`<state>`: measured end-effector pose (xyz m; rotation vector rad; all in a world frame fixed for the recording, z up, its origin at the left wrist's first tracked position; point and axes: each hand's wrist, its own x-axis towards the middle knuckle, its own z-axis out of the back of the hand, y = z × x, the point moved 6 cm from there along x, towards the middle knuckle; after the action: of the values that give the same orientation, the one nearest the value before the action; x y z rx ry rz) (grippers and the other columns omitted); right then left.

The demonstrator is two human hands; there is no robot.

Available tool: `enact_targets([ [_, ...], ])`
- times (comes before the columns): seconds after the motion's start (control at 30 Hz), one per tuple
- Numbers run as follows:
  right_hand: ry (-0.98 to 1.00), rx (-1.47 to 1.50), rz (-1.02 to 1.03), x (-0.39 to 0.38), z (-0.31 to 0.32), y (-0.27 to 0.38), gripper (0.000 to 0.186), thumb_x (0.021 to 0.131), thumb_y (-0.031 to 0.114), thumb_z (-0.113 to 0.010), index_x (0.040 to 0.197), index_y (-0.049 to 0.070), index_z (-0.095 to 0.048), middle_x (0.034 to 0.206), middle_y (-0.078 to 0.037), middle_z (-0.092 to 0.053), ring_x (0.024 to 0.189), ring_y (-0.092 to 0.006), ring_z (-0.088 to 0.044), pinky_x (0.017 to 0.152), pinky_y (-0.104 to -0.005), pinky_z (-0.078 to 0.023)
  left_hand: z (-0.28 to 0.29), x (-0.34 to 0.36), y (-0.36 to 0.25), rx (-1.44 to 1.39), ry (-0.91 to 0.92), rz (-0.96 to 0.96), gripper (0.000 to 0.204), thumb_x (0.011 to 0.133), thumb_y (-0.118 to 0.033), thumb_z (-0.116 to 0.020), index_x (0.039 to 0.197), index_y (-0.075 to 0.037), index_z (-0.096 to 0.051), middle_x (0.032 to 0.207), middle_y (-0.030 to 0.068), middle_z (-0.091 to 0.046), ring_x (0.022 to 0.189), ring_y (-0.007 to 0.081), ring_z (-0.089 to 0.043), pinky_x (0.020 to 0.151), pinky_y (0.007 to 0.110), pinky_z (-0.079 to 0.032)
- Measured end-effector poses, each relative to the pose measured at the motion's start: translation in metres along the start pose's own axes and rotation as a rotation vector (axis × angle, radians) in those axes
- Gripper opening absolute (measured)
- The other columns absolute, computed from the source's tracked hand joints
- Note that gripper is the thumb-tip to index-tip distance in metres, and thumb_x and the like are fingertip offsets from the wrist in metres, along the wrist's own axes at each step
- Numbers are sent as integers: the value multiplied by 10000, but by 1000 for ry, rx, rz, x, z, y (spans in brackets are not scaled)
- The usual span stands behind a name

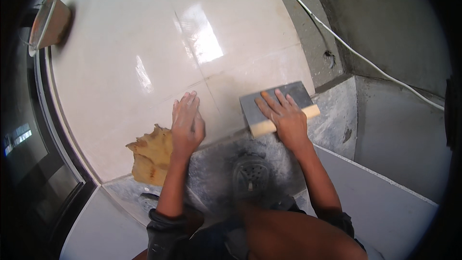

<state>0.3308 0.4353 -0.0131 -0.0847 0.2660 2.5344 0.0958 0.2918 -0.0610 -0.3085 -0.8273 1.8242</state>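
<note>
A wide scraper, its dark grey rectangular blade [252, 106] set in a pale wooden grip [263, 128], lies slanted over the near edge of the glossy cream tiles [120, 33]. My right hand [288, 120] holds it from above, fingers stretched along the blade; the thumb is hidden. To its left, my left hand [186, 124] rests on the tile surface with its fingers extended, holding nothing. Beside that wrist lies a torn, yellow-brown sheet [151, 156] with ragged edges; its material is unclear. Thin dark joints run between the tiles, and one passes just beyond my hands.
An orange-brown bucket [57, 21] stands at the far left, by a dark glazed frame [29, 163]. A white cable [356, 50] runs along the right over bare grey cement [313, 33]. My shoe [251, 173] is on the dusty grey floor, with grey panels [380, 197] at right.
</note>
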Motion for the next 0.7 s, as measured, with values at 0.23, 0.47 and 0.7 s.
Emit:
enact_targets([
  [0.23, 60, 58, -57, 0, 2, 12, 570, 904, 22, -628, 1441, 204, -687, 1529, -60, -645, 1396, -366, -618, 1138, -526, -515, 9, 4, 3, -87, -51, -2, 376, 910, 25, -612, 1267, 23, -730, 1362, 218, -717, 1362, 420, -633, 1209, 611, -389],
  [0.47, -55, 9, -32, 50, 15, 0, 615, 858, -26, -663, 1438, 176, -685, 1493, -71, -672, 1368, -358, -636, 1133, -487, -519, 14, 2, 8, -139, 26, -3, 448, 921, -18, -664, 1368, 15, -680, 1422, 214, -690, 1416, 376, -602, 1247, 538, -368],
  [0.7, -150, 985, 179, 126, 117, 115, 403, 903, -51, -738, 1294, 26, -683, 1207, -160, -751, 1148, -301, -729, 943, -361, -570, 72, 30, -12, -1253, -53, 361, 806, 926, -117, -850, 1603, -8, -428, 1493, 156, -604, 1384, 222, -565, 1152, 378, -458],
])
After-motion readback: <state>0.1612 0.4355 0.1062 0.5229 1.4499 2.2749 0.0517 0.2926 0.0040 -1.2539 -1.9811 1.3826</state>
